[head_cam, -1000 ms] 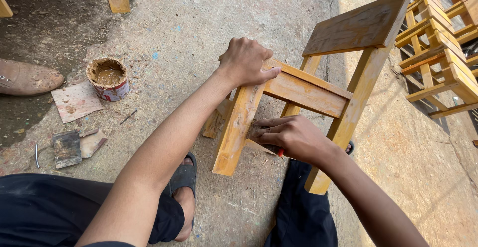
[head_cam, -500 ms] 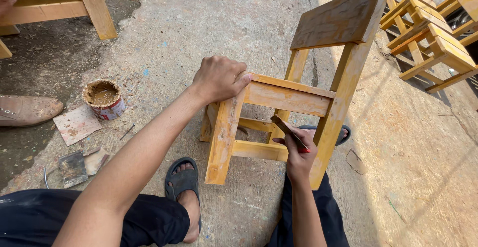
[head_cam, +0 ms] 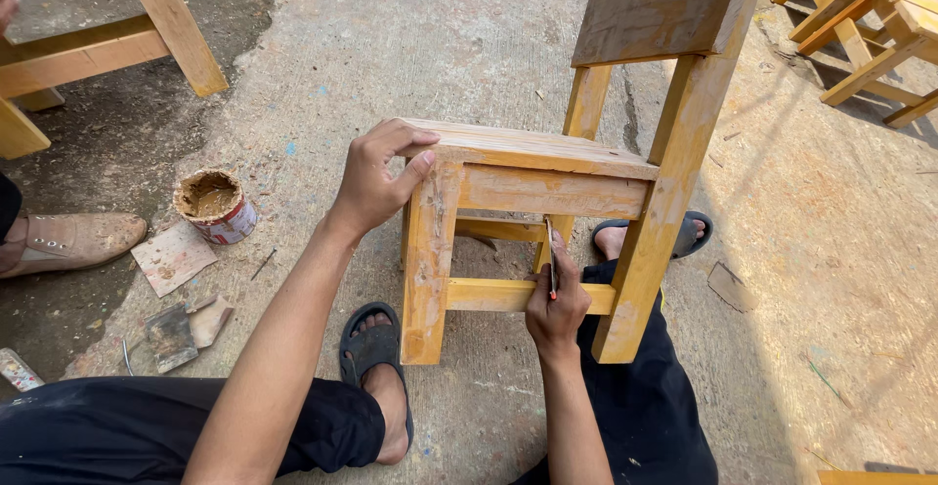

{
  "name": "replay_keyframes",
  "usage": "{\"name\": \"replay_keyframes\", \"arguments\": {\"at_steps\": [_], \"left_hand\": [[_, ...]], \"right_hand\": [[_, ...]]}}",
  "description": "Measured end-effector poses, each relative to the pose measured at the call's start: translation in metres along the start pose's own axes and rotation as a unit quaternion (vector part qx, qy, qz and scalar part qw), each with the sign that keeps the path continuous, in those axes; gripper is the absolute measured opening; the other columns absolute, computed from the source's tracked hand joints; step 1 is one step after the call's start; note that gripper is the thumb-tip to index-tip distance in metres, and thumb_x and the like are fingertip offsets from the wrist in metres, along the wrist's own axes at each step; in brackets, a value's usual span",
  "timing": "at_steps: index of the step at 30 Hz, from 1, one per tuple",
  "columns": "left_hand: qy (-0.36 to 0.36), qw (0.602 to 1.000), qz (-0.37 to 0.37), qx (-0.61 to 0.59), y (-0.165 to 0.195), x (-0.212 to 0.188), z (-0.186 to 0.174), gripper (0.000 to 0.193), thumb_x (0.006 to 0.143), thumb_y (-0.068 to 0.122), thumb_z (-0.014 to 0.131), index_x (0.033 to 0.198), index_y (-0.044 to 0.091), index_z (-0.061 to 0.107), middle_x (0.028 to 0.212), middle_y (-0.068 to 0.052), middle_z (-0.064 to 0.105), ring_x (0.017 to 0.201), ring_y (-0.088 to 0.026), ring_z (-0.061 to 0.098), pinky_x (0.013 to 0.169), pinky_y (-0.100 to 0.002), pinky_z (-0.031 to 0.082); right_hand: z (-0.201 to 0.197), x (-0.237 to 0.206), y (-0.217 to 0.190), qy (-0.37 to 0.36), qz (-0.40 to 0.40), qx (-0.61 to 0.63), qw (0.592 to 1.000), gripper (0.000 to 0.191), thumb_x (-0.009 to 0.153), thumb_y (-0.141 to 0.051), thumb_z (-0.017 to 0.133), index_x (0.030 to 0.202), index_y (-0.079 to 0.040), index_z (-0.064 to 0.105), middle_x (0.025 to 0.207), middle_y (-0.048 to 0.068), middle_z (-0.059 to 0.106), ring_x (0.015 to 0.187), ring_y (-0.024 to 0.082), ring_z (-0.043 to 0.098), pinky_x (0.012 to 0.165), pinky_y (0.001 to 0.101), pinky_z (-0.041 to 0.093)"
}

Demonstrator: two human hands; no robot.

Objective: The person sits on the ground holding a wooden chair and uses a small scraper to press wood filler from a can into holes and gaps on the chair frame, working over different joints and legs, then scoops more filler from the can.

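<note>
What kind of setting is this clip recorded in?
Probably an outdoor furniture-making yard. The left hand steadies a small unfinished wooden chair on bare concrete ground, similar chairs stand nearby, and an open tin of brown filler sits beside it.

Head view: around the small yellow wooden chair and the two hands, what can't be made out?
- Blade tip of the thin tool in the right hand: hidden behind the seat rail.
- Chair backrest top: cut off by the upper edge.
- Left hand thumb: hidden under the seat edge.
- Tin contents: a brown paste, kind unclear.
</note>
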State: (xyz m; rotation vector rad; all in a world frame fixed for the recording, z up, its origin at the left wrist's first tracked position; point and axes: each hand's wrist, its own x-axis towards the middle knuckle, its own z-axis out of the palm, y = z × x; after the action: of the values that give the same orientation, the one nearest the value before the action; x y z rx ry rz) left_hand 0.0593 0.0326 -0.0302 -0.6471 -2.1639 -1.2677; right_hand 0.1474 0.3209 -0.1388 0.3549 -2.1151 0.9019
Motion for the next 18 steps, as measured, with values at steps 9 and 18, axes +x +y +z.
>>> {"name": "replay_keyframes", "arguments": {"at_steps": [9, 18], "left_hand": [[0.002, 0.992, 0.03, 0.122, 0.016, -0.019, 0.0, 0.077, 0.068, 0.046, 0.092, 0.127, 0.005, 0.063, 0.12, -0.012, 0.059, 0.118, -0.029, 0.059, 0.102, -0.043, 0.051], [0.081, 0.993, -0.083, -0.015, 0.006, -0.02, 0.012, 0.017, 0.1, 0.024, 0.076, 0.111, 0.011, 0.077, 0.104, -0.006, 0.071, 0.099, -0.019, 0.075, 0.088, -0.033, 0.06]], "right_hand": [[0.0, -0.004, -0.003, 0.003, 0.02, 0.014, 1.0, 0.039, 0.098, 0.006, 0.059, 0.136, -0.002, 0.059, 0.134, 0.018, 0.069, 0.104, 0.03, 0.075, 0.087, 0.0352, 0.06], [-0.001, -0.012, -0.002, 0.005, 0.018, 0.004, 1.0, 0.036, 0.097, 0.004, 0.062, 0.133, -0.003, 0.061, 0.13, 0.017, 0.071, 0.098, 0.03, 0.076, 0.081, 0.0347, 0.059]]}}
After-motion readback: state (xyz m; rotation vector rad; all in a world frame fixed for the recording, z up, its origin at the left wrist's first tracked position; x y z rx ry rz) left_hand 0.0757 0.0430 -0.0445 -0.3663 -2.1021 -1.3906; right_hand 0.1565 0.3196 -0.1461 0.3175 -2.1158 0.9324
